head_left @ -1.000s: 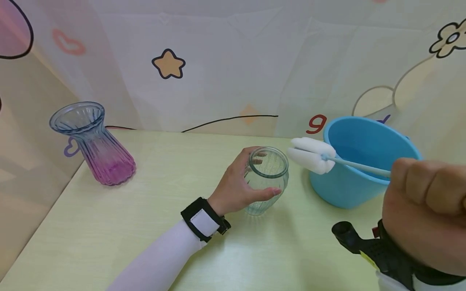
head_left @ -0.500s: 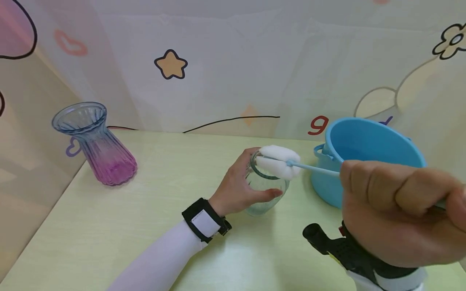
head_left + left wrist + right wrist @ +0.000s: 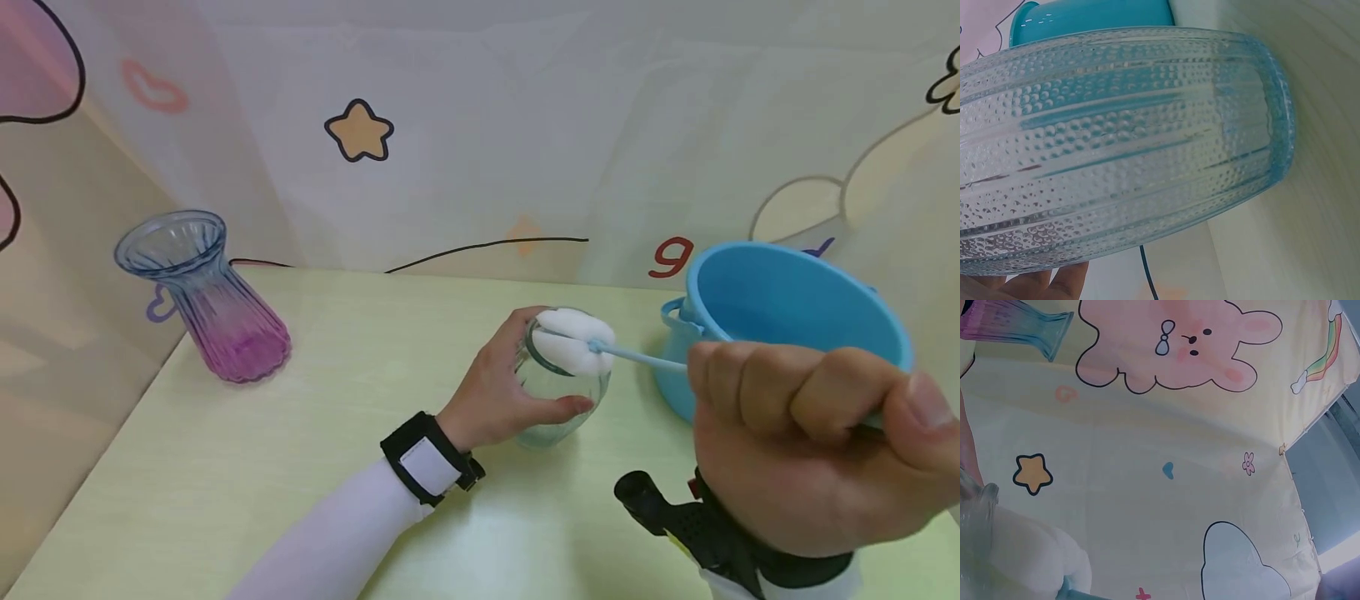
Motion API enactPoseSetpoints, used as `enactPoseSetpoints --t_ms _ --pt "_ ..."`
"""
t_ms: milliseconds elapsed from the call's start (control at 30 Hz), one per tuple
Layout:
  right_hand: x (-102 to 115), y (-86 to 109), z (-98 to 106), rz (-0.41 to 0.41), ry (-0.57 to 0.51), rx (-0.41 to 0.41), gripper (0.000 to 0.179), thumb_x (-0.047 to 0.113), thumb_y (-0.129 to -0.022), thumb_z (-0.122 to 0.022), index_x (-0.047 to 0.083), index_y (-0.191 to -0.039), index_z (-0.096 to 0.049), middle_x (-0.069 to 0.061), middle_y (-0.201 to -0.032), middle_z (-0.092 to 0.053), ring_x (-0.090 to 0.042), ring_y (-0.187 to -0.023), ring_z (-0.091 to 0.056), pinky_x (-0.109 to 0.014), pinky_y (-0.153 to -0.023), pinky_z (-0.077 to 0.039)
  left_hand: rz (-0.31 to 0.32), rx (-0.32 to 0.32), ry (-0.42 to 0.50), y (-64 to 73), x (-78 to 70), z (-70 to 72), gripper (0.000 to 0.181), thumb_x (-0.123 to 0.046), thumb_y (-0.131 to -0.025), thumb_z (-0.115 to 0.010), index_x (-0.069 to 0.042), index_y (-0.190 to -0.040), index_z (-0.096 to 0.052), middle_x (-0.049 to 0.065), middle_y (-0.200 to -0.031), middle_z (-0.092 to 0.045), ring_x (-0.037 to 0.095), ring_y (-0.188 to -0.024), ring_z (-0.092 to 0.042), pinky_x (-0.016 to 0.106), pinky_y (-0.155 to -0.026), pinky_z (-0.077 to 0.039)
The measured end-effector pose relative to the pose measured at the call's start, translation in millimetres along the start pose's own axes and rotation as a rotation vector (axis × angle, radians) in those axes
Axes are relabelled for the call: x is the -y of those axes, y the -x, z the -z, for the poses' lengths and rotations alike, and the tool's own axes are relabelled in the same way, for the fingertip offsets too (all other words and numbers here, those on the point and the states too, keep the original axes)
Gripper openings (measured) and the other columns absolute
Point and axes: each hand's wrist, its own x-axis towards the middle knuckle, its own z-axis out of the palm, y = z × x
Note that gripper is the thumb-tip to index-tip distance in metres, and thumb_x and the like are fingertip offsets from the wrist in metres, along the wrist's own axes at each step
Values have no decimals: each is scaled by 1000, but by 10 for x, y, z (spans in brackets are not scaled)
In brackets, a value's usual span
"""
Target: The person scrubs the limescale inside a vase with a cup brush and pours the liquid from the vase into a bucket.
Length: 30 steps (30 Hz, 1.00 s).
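My left hand holds a clear glass jar, thumb on its near side and fingers round the far side. Up close in the left wrist view, the jar shows dimpled, ribbed glass, with fingertips at its lower edge. My right hand is a fist round the light blue handle of a sponge brush. The brush's white foam head sits at the jar's mouth. From the right wrist, part of the foam appears inside the glass rim; how deep I cannot tell.
A light blue bucket stands at the right, partly behind my right hand. At the left is a ribbed vase, blue above and pink below. A patterned cloth hangs behind the pale table.
My right hand has moved left, carrying the foam head from beside the bucket to the jar's mouth and slightly into it. The left hand keeps its hold; the head view has shifted slightly.
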Motion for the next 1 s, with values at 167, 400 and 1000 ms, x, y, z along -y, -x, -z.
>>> enactPoseSetpoints --t_ms 167,400,1000 --pt "-2 70 109 -27 12 -3 44 29 -100 -20 15 -59 -17 5 -58 -13 -11 -53 -18 -27 -55 -16 -11 4 13 -5 15 1 85 -26 -77 -92 -32 -145 -42 -13 -137 -58 6 -120 -58 37 -110 -50" --pt "50 95 338 -76 13 -112 47 36 -105 -15 14 -64 -19 2 -59 -15 -15 -54 -18 -31 -52 -17 -1 2 35 -1 18 -8 84 -25 -76 -93 -34 -143 -44 -14 -136 -58 5 -121 -57 35 -110 -49" --pt "-498 -184 183 -88 87 -268 44 19 -99 -36 11 -60 -19 2 -55 -18 -9 -46 -19 -19 -43 -16 -33 -18 -10 1 -7 17 90 -26 -71 -96 -30 -144 -43 -10 -136 -60 8 -119 -60 32 -100 -55"
